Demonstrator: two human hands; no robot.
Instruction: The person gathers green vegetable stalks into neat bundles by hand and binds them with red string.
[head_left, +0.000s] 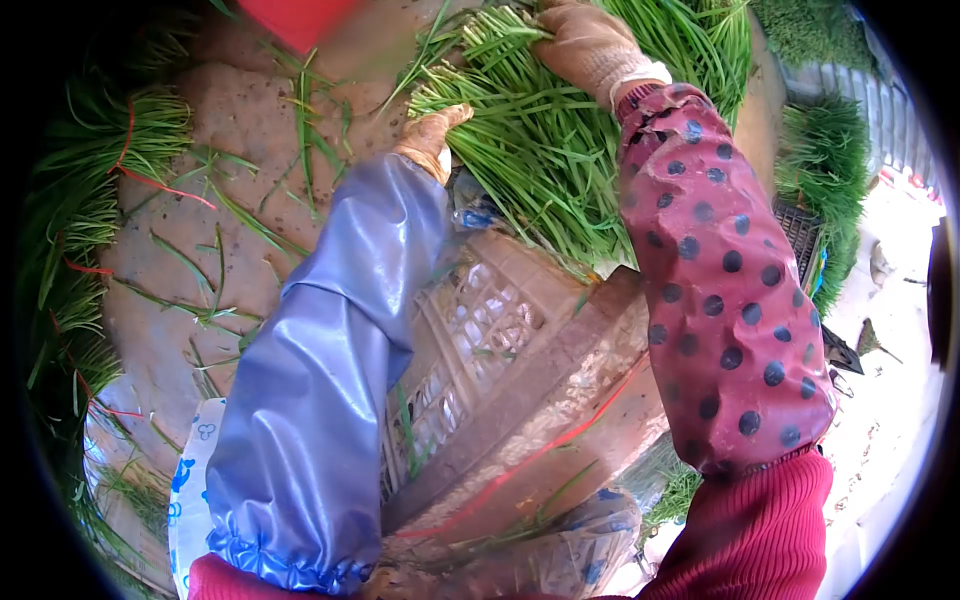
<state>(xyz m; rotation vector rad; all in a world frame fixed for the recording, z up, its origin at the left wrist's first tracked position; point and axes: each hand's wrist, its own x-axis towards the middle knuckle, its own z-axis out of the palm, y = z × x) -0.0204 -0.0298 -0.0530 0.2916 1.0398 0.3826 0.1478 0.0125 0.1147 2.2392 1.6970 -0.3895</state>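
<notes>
A blurred bright red shape (pixel 300 16) shows at the frame's upper left, a grey ribbed sheet (pixel 898 125) at its upper right.

Bright, washed-out glare at right, sheen on the blue sleeve (pixel 310 370), fisheye-curved black edges, blurred red shape (pixel 300 18) up top.

No text, label, brand, number or sign can be read anywhere in the head view.
</notes>
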